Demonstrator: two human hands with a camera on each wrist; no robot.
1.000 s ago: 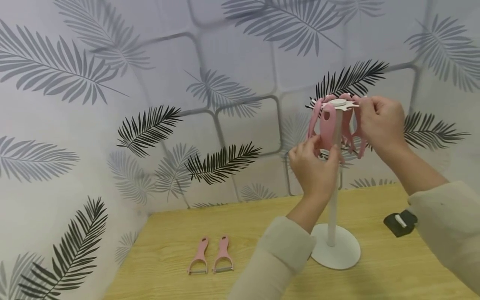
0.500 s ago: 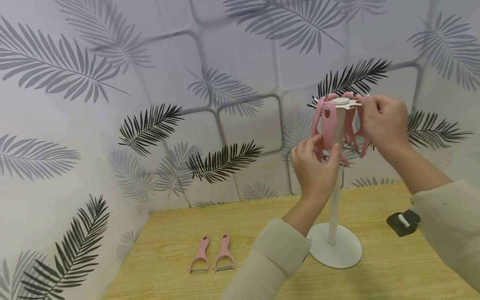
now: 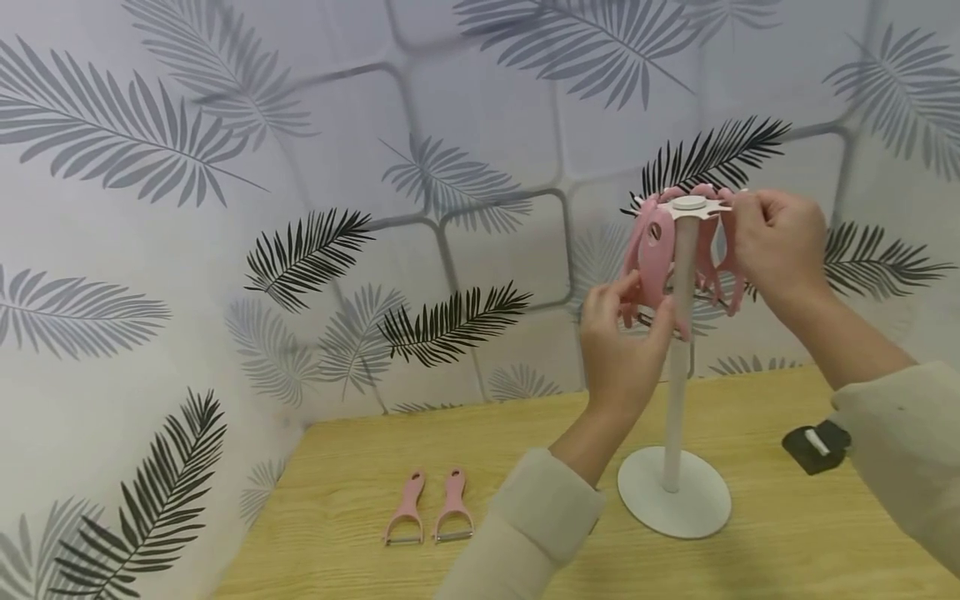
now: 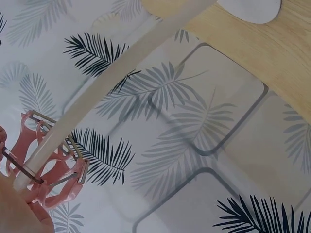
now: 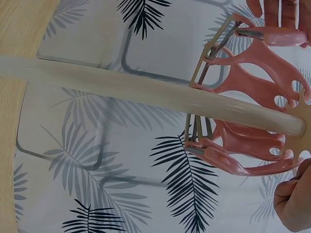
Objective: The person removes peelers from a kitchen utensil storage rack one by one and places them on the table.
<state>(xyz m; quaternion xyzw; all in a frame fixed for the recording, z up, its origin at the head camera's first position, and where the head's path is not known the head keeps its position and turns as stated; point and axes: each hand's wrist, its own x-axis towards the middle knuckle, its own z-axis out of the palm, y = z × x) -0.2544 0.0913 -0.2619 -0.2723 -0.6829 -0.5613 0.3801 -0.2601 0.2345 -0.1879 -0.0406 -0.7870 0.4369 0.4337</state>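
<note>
A white stand [image 3: 677, 400] rises from a round base, and several pink Y-shaped peelers [image 3: 705, 250] hang around its notched top [image 3: 690, 208]. My left hand [image 3: 618, 350] pinches the lower part of a pink peeler [image 3: 656, 250] between thumb and fingers. That peeler's holed handle end is right at the top's edge. My right hand [image 3: 783, 246], fingers curled, pinches the right side of the stand's top, and its fingertips hide the spot held. In the right wrist view, the right hand [image 5: 294, 204] is beside the hanging handles, with the left hand's fingers [image 5: 272, 12] on the opposite side.
Two more pink peelers, a left one [image 3: 407, 508] and a right one [image 3: 453, 508], lie on the wooden table [image 3: 337, 467]. A small black object [image 3: 817, 446] with a white strip lies near my right sleeve. Behind the table stands a leaf-patterned wall [image 3: 480, 250].
My left hand has moved slightly left relative to the pole, and its peeler has tilted a little. The right hand keeps its hold on the top. The head view has shifted slightly.
</note>
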